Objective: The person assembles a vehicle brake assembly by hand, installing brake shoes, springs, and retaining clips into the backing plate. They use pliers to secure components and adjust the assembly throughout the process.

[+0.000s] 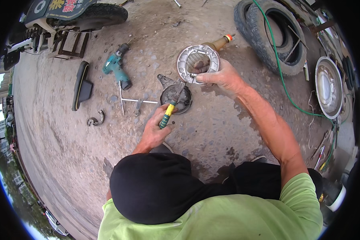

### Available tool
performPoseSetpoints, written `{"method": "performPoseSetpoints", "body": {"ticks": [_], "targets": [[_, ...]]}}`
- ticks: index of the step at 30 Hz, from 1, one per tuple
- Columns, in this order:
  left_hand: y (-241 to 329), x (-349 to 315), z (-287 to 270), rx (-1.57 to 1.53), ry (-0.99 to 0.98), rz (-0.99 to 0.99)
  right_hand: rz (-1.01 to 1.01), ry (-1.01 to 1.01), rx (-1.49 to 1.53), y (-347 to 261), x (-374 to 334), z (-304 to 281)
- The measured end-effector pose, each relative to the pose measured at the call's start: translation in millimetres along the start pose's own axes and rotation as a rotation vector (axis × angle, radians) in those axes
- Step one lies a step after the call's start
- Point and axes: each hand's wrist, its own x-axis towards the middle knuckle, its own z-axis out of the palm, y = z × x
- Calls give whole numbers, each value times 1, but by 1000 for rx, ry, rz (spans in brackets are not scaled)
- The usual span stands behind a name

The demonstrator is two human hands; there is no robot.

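My right hand [226, 80] is closed on a pair of silver drum brake shoes [183, 64], held as a ring with my thumb on its near edge. In my left hand [154, 130] is a hand tool with a yellow-and-green handle [167, 115]; its flat metal shaft points away from me. That shaft lies over a dark, greasy brake backing plate [185, 105] on the ground, though I cannot tell whether it touches. Behind the brake shoes, an amber bottle [220, 43] with a red-and-yellow tip is partly hidden.
Left of the plate lie a teal cordless drill [117, 68], a T-handle wrench [138, 100], a loose curved brake shoe [97, 119] and a black seat-like part [82, 87]. Tyres [258, 40], a green hose [282, 80] and a metal basin [322, 102] are right. A motorcycle wheel [102, 17] stands upper left.
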Motion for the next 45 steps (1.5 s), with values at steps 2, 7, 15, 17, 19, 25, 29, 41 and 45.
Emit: {"method": "performPoseSetpoints", "body": {"ticks": [2, 7, 15, 17, 19, 25, 29, 41, 45], "targets": [[5, -3, -9, 148, 39, 78, -83, 32, -127, -11, 2, -6], [76, 9, -62, 893, 14, 289, -117, 17, -658, -43, -2, -30], [142, 57, -72, 1493, -35, 481, -140, 13, -919, -32, 1, -18], [145, 64, -66, 1563, -65, 473, -66, -15, -942, -39, 0, -15], [146, 71, -61, 1614, -111, 458, -82, -72, -966, -36, 4, -20], [142, 80, -47, 1626, -145, 455, -73, -204, -1053, -29, 18, -38], [136, 80, -35, 1649, -125, 424, -20, -206, -1129, -28, 20, -37], [122, 92, -19, 1678, -171, 468, -2, -213, -1082, 5, 32, -40], [105, 89, -7, 1581, -251, 371, 23, -297, -1091, 15, 31, -37]]}}
